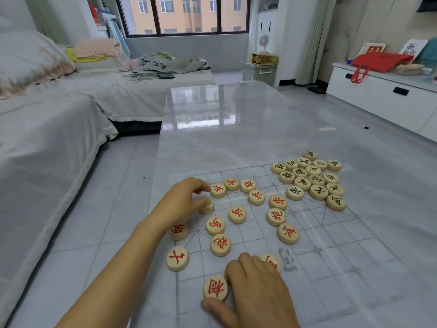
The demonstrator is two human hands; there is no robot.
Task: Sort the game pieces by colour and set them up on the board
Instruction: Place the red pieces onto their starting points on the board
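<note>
A thin see-through board sheet (331, 235) with a printed grid lies on the table. Several round wooden discs with red characters (237, 214) are scattered over its left and middle. Several discs with green characters (307, 178) sit bunched together at the far right corner. My left hand (182, 202) pinches one disc (207, 207) between thumb and fingers at the board's left edge. My right hand (255, 290) rests palm-down near the front; its thumb touches a red disc (215, 288) and its fingers partly cover another red disc (270, 261).
The glossy pale table (224, 119) stretches away from me past the board. A covered sofa (47, 129) runs along the left with piled clothes. A white low cabinet (383, 91) with a red bag stands at the right.
</note>
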